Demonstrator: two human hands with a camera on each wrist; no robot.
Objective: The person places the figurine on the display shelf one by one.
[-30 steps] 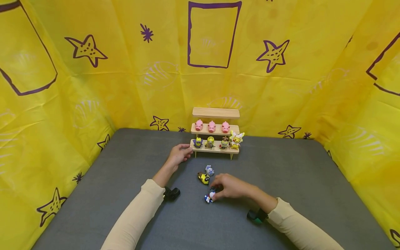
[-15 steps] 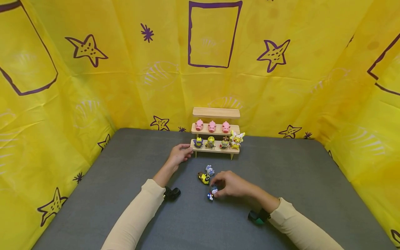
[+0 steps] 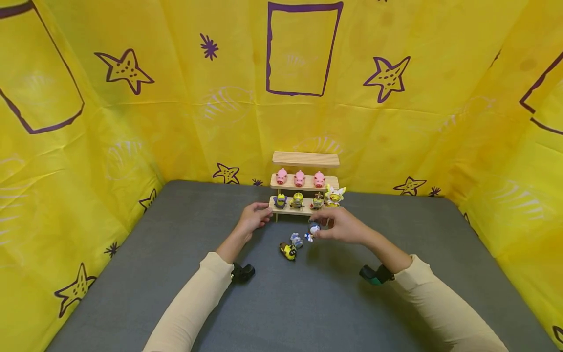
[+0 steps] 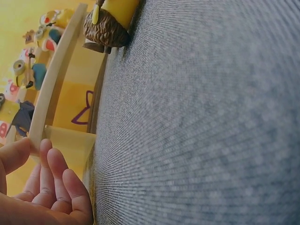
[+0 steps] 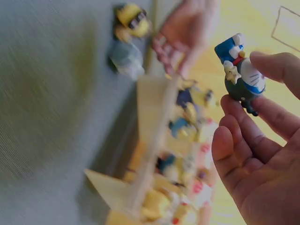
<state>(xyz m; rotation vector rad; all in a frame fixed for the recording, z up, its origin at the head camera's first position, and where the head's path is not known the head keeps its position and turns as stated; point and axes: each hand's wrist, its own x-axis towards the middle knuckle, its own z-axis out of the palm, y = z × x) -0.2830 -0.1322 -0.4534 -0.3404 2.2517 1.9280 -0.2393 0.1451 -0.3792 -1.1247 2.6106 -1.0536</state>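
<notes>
My right hand [image 3: 345,226] pinches a small blue-and-white cat figurine [image 5: 251,77] with a red collar between thumb and fingers. It holds this figurine off the table, just in front of the tiered wooden display shelf [image 3: 305,158]. With thumb and fingertips, my left hand [image 3: 252,220] grips the left end of the shelf's lowest tier, as the left wrist view also shows. On that tier stand several yellow figurines [image 3: 296,200], the rightmost in a white eared hood [image 3: 334,195]. Pink pig figurines [image 3: 299,179] line the middle tier. Nothing stands on the top tier.
Two figurines lie on the grey table [image 3: 198,210] in front of the shelf: a yellow-and-brown one [image 3: 288,251] and a grey-blue one [image 3: 296,240]. A yellow cloth backdrop [image 3: 220,132] encloses the back and sides.
My right hand has lifted the cat figurine from the table and carried it forward and slightly right, close to the shelf. The left hand stays on the shelf's end.
</notes>
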